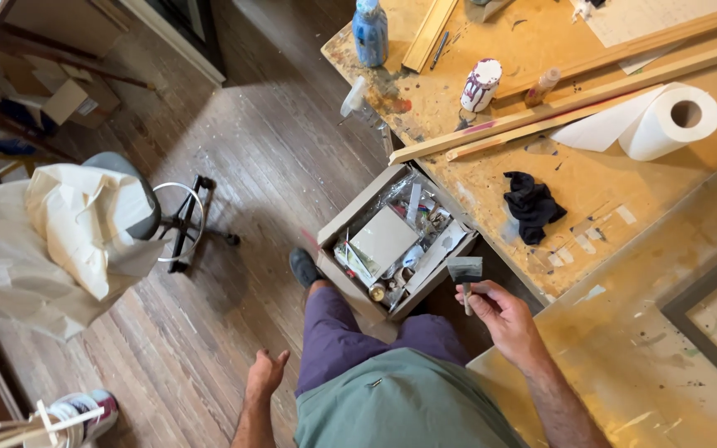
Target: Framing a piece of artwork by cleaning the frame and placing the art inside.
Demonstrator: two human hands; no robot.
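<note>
Paint-spattered workbench (591, 191) over plank floor (234, 207); right hand (499, 311) fingers grip a foam brush (464, 270) beside an open box (392, 241); left hand (265, 373) hangs with fingers loosely spread.

The floor (234, 166) is made of worn brown wood boards, and bright light falls on it in the middle. A big yellow-brown work table (591, 182) with paint spots fills the right side. On the left a stool (172, 217) with a white cloth (60, 232) over it stands on the floor, near a cardboard box (68, 95).
</note>
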